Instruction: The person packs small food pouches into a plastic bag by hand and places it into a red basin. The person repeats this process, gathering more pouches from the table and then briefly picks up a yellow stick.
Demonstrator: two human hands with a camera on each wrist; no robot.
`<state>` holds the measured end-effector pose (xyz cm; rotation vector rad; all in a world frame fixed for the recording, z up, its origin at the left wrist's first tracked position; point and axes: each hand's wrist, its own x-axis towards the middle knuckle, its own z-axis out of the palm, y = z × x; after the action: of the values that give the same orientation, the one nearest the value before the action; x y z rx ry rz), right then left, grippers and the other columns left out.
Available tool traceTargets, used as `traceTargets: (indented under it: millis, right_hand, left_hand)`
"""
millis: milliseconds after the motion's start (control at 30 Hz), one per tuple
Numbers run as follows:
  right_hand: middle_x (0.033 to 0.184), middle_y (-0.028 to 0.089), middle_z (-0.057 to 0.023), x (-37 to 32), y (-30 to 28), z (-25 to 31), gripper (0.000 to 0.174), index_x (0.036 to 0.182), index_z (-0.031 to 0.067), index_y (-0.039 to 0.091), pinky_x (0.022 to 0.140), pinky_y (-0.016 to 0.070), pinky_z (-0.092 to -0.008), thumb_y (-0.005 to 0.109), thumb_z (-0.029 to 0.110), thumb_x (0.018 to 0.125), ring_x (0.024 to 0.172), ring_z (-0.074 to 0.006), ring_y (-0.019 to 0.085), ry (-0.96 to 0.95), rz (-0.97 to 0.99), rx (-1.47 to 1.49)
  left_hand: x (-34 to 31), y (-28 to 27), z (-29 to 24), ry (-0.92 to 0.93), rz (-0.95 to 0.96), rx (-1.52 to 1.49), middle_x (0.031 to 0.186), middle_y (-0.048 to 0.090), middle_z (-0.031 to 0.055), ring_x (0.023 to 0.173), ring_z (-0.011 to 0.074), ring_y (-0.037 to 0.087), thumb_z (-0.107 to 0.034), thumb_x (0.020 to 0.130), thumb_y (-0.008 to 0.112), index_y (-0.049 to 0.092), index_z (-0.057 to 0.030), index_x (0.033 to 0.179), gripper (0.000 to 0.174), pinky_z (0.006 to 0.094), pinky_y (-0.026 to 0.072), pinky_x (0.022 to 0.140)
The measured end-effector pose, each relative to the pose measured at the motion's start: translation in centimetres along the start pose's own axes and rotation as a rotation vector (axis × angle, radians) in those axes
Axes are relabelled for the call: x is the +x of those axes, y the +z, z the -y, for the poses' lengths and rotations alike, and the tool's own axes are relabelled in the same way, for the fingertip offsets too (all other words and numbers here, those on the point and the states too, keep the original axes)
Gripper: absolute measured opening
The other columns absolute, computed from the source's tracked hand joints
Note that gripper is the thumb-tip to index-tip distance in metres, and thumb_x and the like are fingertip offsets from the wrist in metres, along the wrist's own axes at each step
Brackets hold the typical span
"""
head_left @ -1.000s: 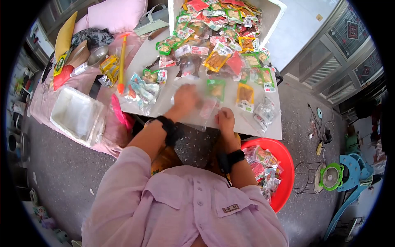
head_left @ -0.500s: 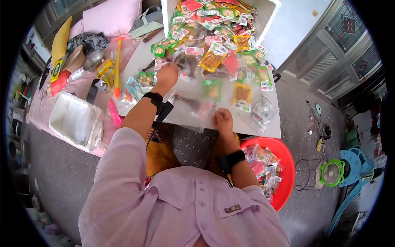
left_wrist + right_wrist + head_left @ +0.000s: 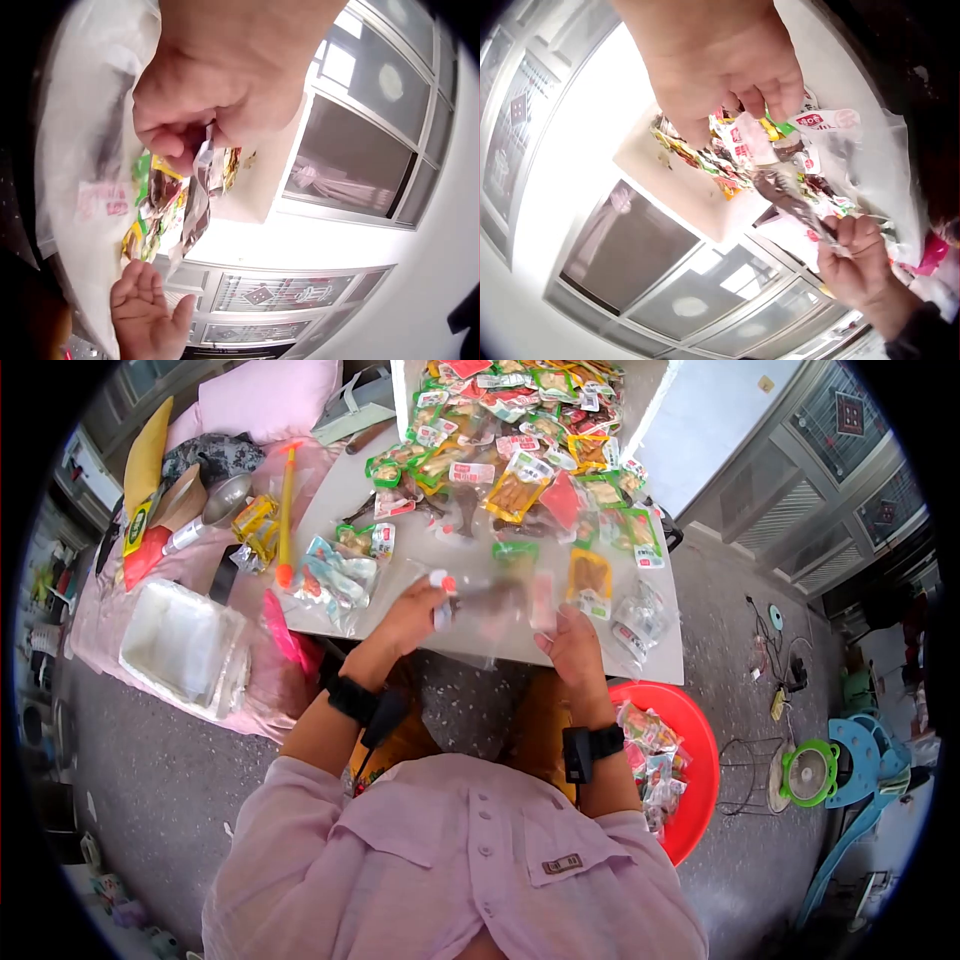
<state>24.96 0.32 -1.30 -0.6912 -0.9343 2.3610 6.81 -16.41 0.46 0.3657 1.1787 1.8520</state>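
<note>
My left hand (image 3: 410, 618) pinches one end of a clear snack packet with dark contents (image 3: 789, 199), raised over the front of the table. The packet looks blurred in the head view. Its pink-and-white label end (image 3: 542, 600) points toward my right hand (image 3: 577, 650). In the left wrist view the right hand (image 3: 150, 319) shows its palm with fingers loosely extended, close to the packet's far end. A transparent bag (image 3: 877, 161) lies beneath, and a green packet (image 3: 515, 550) rests just beyond the hands.
A foam box (image 3: 650, 415) full of colourful snack packets spills onto the table (image 3: 660, 665). A yellow packet (image 3: 590, 582) and clear wrappers (image 3: 640, 625) lie on the right. Below stands a red basin (image 3: 705, 780) holding packets. A white foam tray (image 3: 170, 645) sits on the left.
My left hand went out to the left side of the packet pile, then came back toward me holding a packet. My right hand shifted slightly right and its fingers loosened.
</note>
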Motion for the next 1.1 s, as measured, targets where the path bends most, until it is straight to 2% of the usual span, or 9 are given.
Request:
traceTargets:
  millis: [100, 267, 300, 400, 533, 567, 667, 767, 1100]
  right_hand:
    - [0.086, 0.053, -0.0054, -0.6, -2.0, 0.1, 0.017, 0.096, 0.0047, 0.047, 0.065, 0.0463, -0.0316, 0.046, 0.015, 0.082, 0.075, -0.0173, 0.054, 0.097, 0.353, 0.000]
    - [0.085, 0.054, -0.0069, -3.0, -4.6, -1.2, 0.018, 0.097, 0.0034, 0.048, 0.068, 0.0477, -0.0322, 0.049, 0.008, 0.080, 0.074, -0.0178, 0.055, 0.087, 0.249, 0.072]
    - [0.085, 0.054, -0.0072, -3.4, -5.1, -1.2, 0.018, 0.098, 0.0034, 0.048, 0.068, 0.0477, -0.0325, 0.049, 0.008, 0.080, 0.074, -0.0178, 0.055, 0.063, 0.237, 0.110]
    - [0.087, 0.055, -0.0079, -4.2, -6.5, -0.6, 0.014, 0.094, 0.0044, 0.048, 0.067, 0.0479, -0.0331, 0.048, 0.007, 0.080, 0.075, -0.0178, 0.055, -0.043, 0.141, 0.144]
    - [0.083, 0.056, -0.0074, -4.7, -7.5, 0.2, 0.009, 0.088, 0.0046, 0.050, 0.066, 0.0479, -0.0331, 0.049, 0.009, 0.080, 0.073, -0.0180, 0.056, -0.202, 0.007, 0.089]
    - [0.082, 0.056, -0.0075, -4.7, -7.8, 0.3, 0.010, 0.088, 0.0042, 0.049, 0.066, 0.0480, -0.0335, 0.050, 0.009, 0.080, 0.073, -0.0188, 0.056, -0.216, 0.011, 0.087]
    - [0.081, 0.056, -0.0077, -4.4, -8.0, 0.2, 0.009, 0.087, 0.0032, 0.049, 0.065, 0.0480, -0.0335, 0.049, 0.008, 0.080, 0.072, -0.0189, 0.056, -0.229, 0.020, 0.067]
    - [0.078, 0.056, -0.0071, -4.0, -7.9, -0.3, 0.007, 0.085, 0.0032, 0.050, 0.063, 0.0479, -0.0320, 0.048, 0.009, 0.081, 0.068, -0.0175, 0.056, -0.228, 0.054, 0.041]
    - [0.078, 0.055, -0.0068, -2.6, -5.4, -2.3, 0.011, 0.089, 0.0018, 0.049, 0.062, 0.0477, -0.0295, 0.046, 0.009, 0.082, 0.068, -0.0161, 0.056, -0.106, 0.074, 0.026]
  left_hand:
    - [-1.7, 0.5, 1.6, -0.119, 0.140, 0.070, 0.091, 0.054, 0.0051, 0.078, 0.0130, 0.053, -0.013, 0.080, 0.045, 0.047, -0.0023, 0.104, 0.026, 0.0263, 0.0441, 0.066]
    - [-4.1, 3.8, 1.3, -0.166, 0.128, 0.127, 0.089, 0.055, 0.0029, 0.074, 0.0106, 0.053, -0.023, 0.080, 0.050, 0.049, -0.0027, 0.102, 0.030, 0.0253, 0.0429, 0.060]
    - [-3.6, 3.6, 1.5, -0.143, 0.123, 0.230, 0.083, 0.056, 0.0016, 0.067, 0.0095, 0.052, -0.029, 0.077, 0.053, 0.051, -0.0018, 0.098, 0.035, 0.0244, 0.0408, 0.055]
    - [-3.6, 4.6, 1.6, 0.047, 0.029, 0.763, 0.077, 0.050, 0.0025, 0.068, 0.0108, 0.047, -0.020, 0.076, 0.055, 0.050, -0.0025, 0.090, 0.023, 0.0241, 0.0397, 0.059]
    - [-3.1, 5.4, 4.9, 0.579, -0.096, 1.433, 0.082, 0.050, 0.0125, 0.070, 0.0268, 0.053, -0.027, 0.068, 0.059, 0.052, -0.0033, 0.087, 0.031, 0.0341, 0.0429, 0.064]
    - [-3.1, 5.9, 5.0, 0.550, -0.120, 1.441, 0.084, 0.049, 0.0147, 0.071, 0.0330, 0.052, -0.028, 0.067, 0.058, 0.053, -0.0051, 0.083, 0.028, 0.0385, 0.0431, 0.065]
    - [-2.0, 5.6, 6.4, 0.437, -0.151, 1.562, 0.082, 0.049, 0.0151, 0.071, 0.0327, 0.052, -0.022, 0.068, 0.055, 0.052, -0.0048, 0.077, 0.020, 0.0390, 0.0434, 0.063]
    - [-1.5, 5.0, 7.0, 0.442, -0.191, 1.479, 0.078, 0.049, 0.0166, 0.070, 0.0339, 0.051, -0.017, 0.068, 0.051, 0.050, -0.0030, 0.074, 0.016, 0.0402, 0.0429, 0.062]
    - [-2.0, 5.3, 6.1, 0.658, -0.166, 1.294, 0.069, 0.049, 0.0161, 0.068, 0.0340, 0.049, -0.011, 0.070, 0.048, 0.047, -0.0018, 0.069, 0.009, 0.0421, 0.0402, 0.058]
